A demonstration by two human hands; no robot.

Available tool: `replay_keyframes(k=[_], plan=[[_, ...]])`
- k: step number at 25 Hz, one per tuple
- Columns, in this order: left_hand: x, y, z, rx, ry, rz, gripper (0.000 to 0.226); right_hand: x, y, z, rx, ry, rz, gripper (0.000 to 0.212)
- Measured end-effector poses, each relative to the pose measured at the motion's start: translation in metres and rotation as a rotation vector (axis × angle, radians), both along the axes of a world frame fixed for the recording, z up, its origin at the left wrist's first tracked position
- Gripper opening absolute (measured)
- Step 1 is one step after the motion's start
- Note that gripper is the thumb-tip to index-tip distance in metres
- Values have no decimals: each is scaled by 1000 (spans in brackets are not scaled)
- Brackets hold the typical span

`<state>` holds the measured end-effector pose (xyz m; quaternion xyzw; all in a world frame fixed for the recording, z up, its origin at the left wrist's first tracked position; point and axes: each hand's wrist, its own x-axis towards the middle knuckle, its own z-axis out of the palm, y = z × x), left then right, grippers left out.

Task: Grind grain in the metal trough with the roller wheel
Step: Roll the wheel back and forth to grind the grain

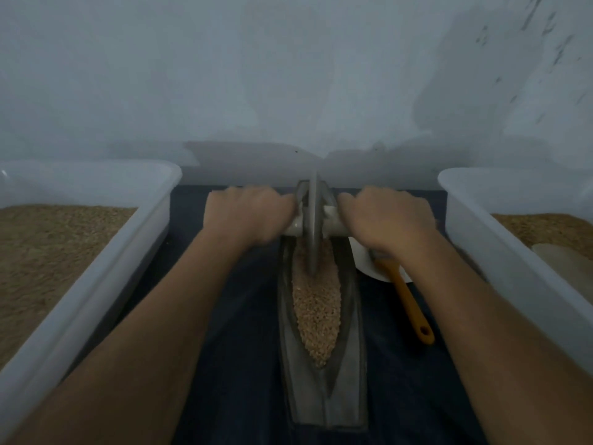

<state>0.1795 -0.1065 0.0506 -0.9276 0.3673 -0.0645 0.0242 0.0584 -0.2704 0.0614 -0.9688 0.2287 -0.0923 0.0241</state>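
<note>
Grain is being rolled in a metal trough on a dark-covered desk.

The wheel stands upright in the far half of the trough, its rim down in the grain. Its pale cross handle is clamped on both sides: the left hand is curled round one end, the right hand round the other. A white plate and an orange-handled brush are seen just right of the trough. Two white tubs of grain, one at the left and one at the right, flank the work.
</note>
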Motion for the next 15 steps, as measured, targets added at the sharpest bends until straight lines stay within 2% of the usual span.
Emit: replay_keyframes(k=[2,4,7,9,11,12,15], plan=[[-27,21,-11,-25,-130,-59,20,-29,23,-10,-173,-147,14,56],[-57,42,-21,-109,-302,-111,17,-60,45,-20,-220,-261,33,55],[-88,64,-23,-237,-423,-239,39,-85,48,-29,-184,-379,96,55],[-82,62,-21,-213,-422,-271,41,-80,44,-29,-179,-427,105,55],[-59,44,-21,-165,-331,-173,22,-57,34,-24,-186,-395,54,55],[-45,34,-17,-122,-222,-77,25,-41,24,-20,-182,-334,15,53],[4,0,2,-50,103,68,56,10,-6,-1,-16,-2,-39,39]])
